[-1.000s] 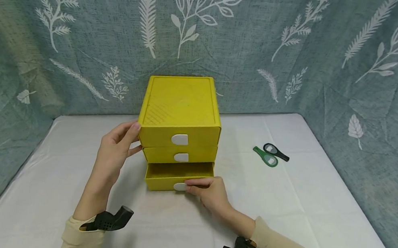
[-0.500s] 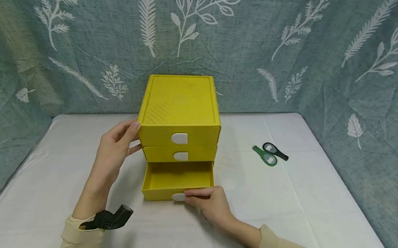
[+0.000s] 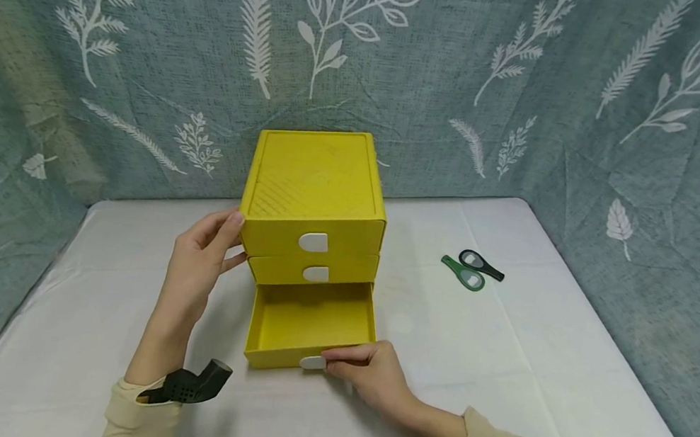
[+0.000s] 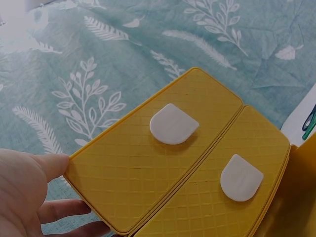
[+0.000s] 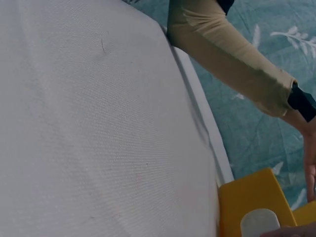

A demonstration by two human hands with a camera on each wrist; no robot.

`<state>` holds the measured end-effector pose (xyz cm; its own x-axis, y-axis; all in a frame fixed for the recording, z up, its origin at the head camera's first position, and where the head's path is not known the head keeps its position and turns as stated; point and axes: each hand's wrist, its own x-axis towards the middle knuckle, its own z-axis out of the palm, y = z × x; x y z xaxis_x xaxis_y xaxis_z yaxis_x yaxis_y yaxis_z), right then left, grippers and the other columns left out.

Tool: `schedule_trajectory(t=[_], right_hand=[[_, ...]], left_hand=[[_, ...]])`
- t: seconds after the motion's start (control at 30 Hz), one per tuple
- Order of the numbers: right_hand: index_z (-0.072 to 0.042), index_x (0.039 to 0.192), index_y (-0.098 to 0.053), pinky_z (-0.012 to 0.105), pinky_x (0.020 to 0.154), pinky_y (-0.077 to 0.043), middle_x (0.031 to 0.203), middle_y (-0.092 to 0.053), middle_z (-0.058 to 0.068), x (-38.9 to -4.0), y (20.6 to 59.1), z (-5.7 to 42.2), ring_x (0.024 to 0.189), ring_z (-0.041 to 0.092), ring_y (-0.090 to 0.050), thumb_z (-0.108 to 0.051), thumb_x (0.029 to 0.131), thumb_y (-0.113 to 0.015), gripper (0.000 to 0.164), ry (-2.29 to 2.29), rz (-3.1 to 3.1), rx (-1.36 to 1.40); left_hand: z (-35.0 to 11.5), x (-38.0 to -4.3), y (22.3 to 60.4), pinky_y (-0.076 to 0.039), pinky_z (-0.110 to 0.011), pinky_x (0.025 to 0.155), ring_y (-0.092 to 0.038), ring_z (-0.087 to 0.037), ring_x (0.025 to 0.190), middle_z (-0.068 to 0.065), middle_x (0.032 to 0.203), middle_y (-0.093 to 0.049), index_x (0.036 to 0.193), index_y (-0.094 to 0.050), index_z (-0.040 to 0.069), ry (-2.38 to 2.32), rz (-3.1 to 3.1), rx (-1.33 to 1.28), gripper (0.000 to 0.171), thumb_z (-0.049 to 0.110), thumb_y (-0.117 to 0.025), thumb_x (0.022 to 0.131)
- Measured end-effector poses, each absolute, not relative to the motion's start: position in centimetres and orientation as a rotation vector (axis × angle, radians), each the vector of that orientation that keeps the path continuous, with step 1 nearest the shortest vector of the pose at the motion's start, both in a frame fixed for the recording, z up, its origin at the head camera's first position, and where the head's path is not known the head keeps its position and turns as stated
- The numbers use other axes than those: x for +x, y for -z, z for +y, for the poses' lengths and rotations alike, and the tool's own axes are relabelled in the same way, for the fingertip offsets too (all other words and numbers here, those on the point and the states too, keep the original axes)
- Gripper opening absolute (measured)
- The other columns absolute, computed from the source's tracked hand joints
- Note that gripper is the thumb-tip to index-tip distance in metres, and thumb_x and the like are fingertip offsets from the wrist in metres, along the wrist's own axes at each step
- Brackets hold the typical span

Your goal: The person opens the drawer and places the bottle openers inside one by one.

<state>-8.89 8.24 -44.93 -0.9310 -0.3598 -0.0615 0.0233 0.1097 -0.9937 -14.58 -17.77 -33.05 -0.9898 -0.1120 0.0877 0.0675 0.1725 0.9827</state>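
A yellow chest of drawers [image 3: 317,179] stands mid-table, its upper two drawers closed. Its bottom drawer [image 3: 314,314] is pulled well out and its bare yellow floor shows. My right hand [image 3: 380,382] pinches that drawer's white pull tab [image 3: 312,363] between thumb and fingers. At the cabinet's front left edge, my left hand [image 3: 198,259] rests its thumb on the corner and its extended fingers along the side. In the left wrist view the thumb [image 4: 54,165] touches the edge near the white tabs [image 4: 173,124]. Only a sliver of my right fingers [image 5: 296,231] shows in the right wrist view.
To the right on the white-covered table [image 3: 470,352] lie a green-handled magnifying glass [image 3: 464,273] and a black one [image 3: 481,264], close together. Behind the table hangs a green-blue leaf-patterned curtain [image 3: 175,50].
The bottom drawer has slid farther out toward me, with my right hand drawing back on its tab. My left hand has kept its place at the cabinet's side.
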Motion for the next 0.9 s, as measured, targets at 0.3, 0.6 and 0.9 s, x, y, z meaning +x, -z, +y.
schedule_trajectory(t=[0.3,0.6,0.9], right_hand=[[-0.007,0.109,-0.077,0.019,0.038,-0.041,0.100,-0.073,0.011,-8.4,45.0,8.9,0.041,0.013,-0.045,0.000,0.086,-0.073,0.025,1.838,2.040,-0.348],[-0.006,0.111,-0.076,0.019,0.042,-0.046,0.102,-0.072,0.011,-8.2,43.9,9.5,0.042,0.014,-0.054,-0.001,0.086,-0.073,0.025,1.808,2.026,-0.349],[0.003,0.094,-0.076,0.021,0.047,-0.050,0.091,-0.072,0.019,-8.7,41.6,10.8,0.050,0.015,-0.057,-0.002,0.088,-0.073,0.009,1.781,1.986,-0.409]], left_hand=[[-17.8,-14.5,33.0,-0.052,-0.035,0.091,-0.056,-0.022,0.115,-0.012,0.132,-0.054,0.142,-0.053,0.009,1.931,-2.291,0.037,0.060,0.050,-0.053,0.098],[-17.9,-14.6,33.1,-0.052,-0.036,0.091,-0.056,-0.021,0.115,-0.011,0.133,-0.054,0.142,-0.053,0.010,1.938,-2.291,0.049,0.061,0.051,-0.053,0.097],[-17.9,-14.5,33.0,-0.051,-0.040,0.094,-0.056,-0.021,0.115,-0.010,0.133,-0.053,0.144,-0.051,0.011,1.950,-2.296,0.055,0.061,0.050,-0.053,0.097]])
